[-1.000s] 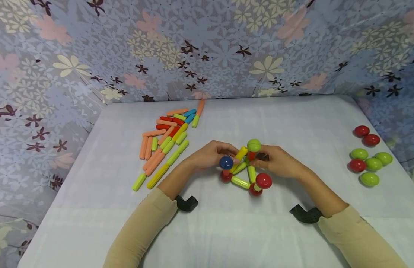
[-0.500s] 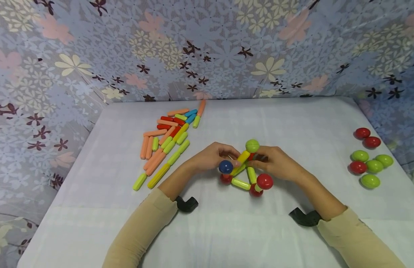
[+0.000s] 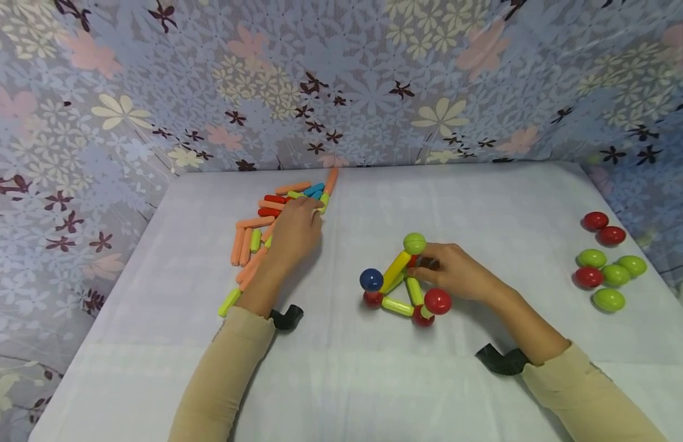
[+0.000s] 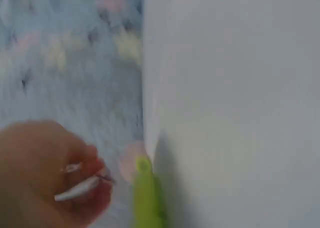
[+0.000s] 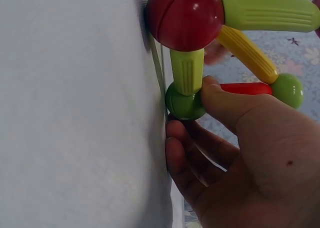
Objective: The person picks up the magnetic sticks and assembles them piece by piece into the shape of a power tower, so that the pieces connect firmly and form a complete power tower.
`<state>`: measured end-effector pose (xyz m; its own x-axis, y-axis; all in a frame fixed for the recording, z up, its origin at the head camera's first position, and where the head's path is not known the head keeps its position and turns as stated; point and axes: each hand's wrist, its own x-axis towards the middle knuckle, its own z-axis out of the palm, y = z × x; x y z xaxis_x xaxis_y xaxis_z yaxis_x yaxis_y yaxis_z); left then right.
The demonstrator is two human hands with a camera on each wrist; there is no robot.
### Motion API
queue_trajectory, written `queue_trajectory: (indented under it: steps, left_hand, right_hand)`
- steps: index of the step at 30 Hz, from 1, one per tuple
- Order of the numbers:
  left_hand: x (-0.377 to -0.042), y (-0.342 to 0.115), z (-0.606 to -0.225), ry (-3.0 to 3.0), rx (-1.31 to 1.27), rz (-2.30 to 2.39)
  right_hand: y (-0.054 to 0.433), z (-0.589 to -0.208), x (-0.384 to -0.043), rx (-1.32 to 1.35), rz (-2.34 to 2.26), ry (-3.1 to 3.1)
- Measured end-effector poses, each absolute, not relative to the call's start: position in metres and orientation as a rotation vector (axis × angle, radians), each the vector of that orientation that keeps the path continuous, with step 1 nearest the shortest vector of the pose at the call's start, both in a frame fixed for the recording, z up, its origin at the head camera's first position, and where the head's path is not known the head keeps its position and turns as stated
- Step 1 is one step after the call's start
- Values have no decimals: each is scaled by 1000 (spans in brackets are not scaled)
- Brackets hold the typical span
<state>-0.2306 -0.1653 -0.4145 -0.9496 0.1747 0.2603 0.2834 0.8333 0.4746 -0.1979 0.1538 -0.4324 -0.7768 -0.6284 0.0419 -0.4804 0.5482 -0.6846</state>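
In the head view, a triangular frame of magnetic sticks and balls stands on the table. Its base has lime sticks point(image 3: 398, 306) and red balls point(image 3: 373, 299) at two corners. A blue ball point(image 3: 371, 280), a red ball point(image 3: 438, 301) and a lime ball point(image 3: 414, 244) top its uprights. A yellow stick point(image 3: 395, 271) slants down from the lime ball. My right hand point(image 3: 454, 270) pinches the green ball point(image 5: 184, 104) at the back base corner between thumb and fingers. My left hand point(image 3: 298, 230), fingers loosely bent, reaches over the loose sticks point(image 3: 255, 220); a lime stick point(image 4: 146, 203) is beside it.
Several loose red balls point(image 3: 588, 276) and lime balls point(image 3: 609, 299) lie at the table's right edge. A floral cloth point(image 3: 369, 92) hangs behind the white table point(image 3: 341, 380). Black wrist straps point(image 3: 502, 360) stick out beside both forearms.
My left hand has let go of the yellow stick and moved left and back to the loose sticks. The yellow stick stays slanted against the lime ball. My right hand stays at the frame.
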Motion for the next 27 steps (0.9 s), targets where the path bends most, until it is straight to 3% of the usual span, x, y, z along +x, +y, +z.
queue_trajectory:
  steps: [5,17,27]
  left_hand:
    - [-241,-195,-429,-2879,-221,-539]
    - [-243,-200,-419,-3120,-182,-317]
    - [-230,-191,-382,-2862,-253,-1106]
  right_hand:
    - [154,-432,-198,-933,-1016,2594]
    - [154,-432,-196,-941,-1023,2595]
    - [153,-431,-197,-917,-1016,2613]
